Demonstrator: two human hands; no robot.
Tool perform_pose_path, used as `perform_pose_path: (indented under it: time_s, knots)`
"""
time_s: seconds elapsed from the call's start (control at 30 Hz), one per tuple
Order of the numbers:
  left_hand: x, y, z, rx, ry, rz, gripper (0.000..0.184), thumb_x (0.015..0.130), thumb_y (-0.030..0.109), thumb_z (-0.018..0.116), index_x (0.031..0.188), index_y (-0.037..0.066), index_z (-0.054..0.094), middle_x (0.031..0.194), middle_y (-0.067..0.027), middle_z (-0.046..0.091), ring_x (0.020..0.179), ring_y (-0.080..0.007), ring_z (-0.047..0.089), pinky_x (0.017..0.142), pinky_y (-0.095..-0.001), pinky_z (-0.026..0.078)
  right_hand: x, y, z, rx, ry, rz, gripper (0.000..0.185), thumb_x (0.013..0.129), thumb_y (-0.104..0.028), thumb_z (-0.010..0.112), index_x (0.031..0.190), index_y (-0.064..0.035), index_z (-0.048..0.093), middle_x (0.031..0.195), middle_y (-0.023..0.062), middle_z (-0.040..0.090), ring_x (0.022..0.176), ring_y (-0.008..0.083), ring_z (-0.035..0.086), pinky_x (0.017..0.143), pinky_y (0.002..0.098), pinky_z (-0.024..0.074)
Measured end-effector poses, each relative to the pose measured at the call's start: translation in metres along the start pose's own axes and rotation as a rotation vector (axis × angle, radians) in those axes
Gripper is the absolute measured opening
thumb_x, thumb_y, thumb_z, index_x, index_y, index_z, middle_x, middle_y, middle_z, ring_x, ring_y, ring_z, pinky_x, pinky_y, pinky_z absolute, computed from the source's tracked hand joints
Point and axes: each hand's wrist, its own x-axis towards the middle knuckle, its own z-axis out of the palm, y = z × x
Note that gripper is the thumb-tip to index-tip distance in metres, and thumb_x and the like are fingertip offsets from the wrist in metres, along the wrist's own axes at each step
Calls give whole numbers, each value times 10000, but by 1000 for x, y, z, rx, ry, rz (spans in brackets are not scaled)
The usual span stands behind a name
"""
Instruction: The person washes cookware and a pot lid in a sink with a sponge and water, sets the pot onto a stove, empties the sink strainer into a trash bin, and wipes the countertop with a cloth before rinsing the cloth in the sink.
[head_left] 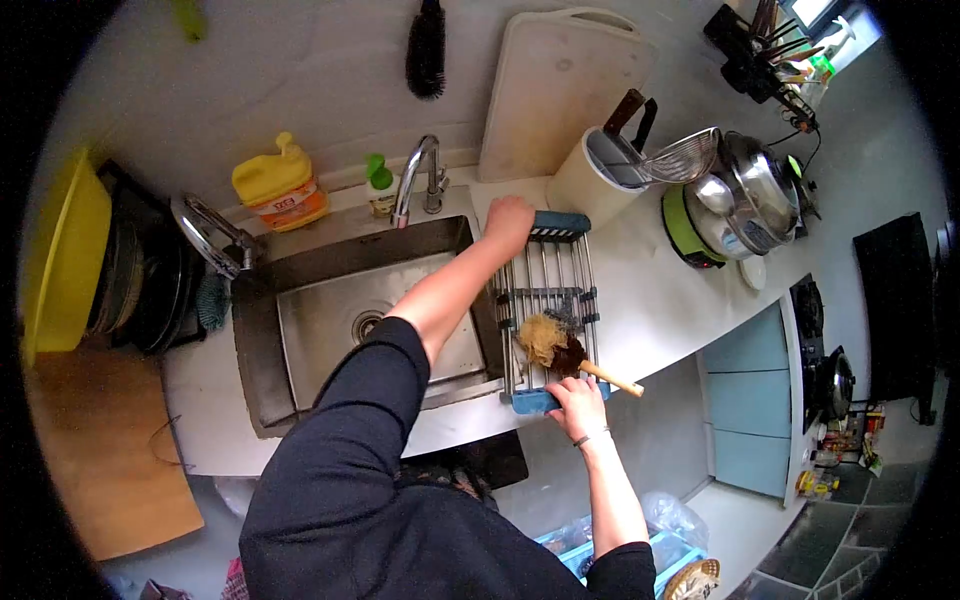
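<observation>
A metal sink drying rack (540, 275) with blue-grey plastic ends lies on the counter along the right side of the sink (300, 310). My left hand (511, 224) is closed on its far end, beside the blue end piece. At the near end, my right hand (578, 406) grips the blue end piece with fingers bent over it. On the rack rest a tan scrubbing pad (541, 339) and a dark-bristled brush with a wooden handle (615, 379), which sticks out to the right just above my right hand.
Behind the sink stand a faucet (430, 165), a green-capped bottle (380, 185) and a yellow jug (282, 185). A white bin with knives (592, 180), a cutting board (560, 75) and stacked metal pots (740, 195) are to the right. A yellow basin (65, 250) leans at the left.
</observation>
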Motion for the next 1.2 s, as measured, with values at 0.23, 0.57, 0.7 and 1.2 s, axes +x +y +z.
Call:
perform_pose_path:
  time_s: [0.23,0.57,0.7,1.2]
  knots:
    - [-99,-86,-39,-214,185,-236,364,646,79,649,993,56,539,939,-150,545,895,-325,520,762,-416,419,14,-41,-20,150,-10,-247,453,530,-153,723,964,-175,597,812,32,510,859,229,511,849,405,376]
    - [-132,-169,-46,-263,285,-401,305,634,-27,632,898,11,484,884,-188,549,848,-374,515,707,-446,413,77,-111,7,104,-120,-343,447,557,-249,727,987,-215,612,805,41,492,838,219,492,718,354,389]
    - [-131,-174,-33,-337,357,-418,331,628,-25,649,910,20,483,956,-187,510,855,-379,514,699,-449,422,82,-122,19,115,-63,-334,451,554,-256,725,989,-224,612,805,43,489,836,224,490,706,350,386]
    - [-136,-187,-2,-50,165,-578,390,635,204,729,936,51,534,988,-109,515,968,-281,471,812,-422,361,87,-128,83,173,-124,-218,440,643,-331,677,1057,-209,589,884,79,524,905,254,498,840,398,374]
